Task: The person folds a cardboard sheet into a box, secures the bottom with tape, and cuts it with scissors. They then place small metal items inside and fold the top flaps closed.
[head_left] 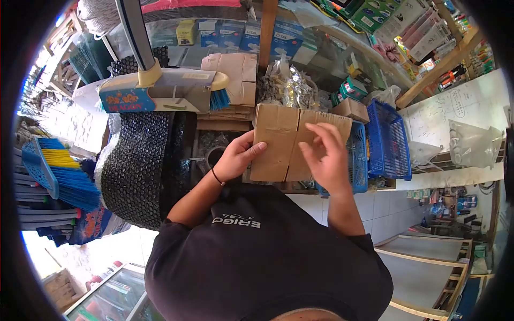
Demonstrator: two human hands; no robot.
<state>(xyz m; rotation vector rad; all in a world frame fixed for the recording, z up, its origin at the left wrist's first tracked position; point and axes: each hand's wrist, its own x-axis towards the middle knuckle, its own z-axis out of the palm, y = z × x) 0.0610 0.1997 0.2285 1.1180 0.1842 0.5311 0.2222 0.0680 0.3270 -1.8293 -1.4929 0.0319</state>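
A flat brown cardboard piece (276, 142) is in front of my chest, with a crease or seam running down its middle. My left hand (239, 155) grips its left edge, thumb on the front face and fingers behind. My right hand (327, 155) is over the right part of the cardboard, its fingers apart and slightly curled, holding nothing. Whether its fingertips touch the surface I cannot tell. Behind the cardboard lies a heap of clear plastic packets (292, 88). More folded cardboard (230, 75) is stacked to the upper left.
A boxed broom head (155, 96) and a bubble-wrap roll (136, 166) stand on the left, beside blue brushes (69, 171). Blue baskets (388, 142) are on the right. A glass case (184, 53) with small boxes lies beyond. Wooden frames (428, 262) are at the lower right.
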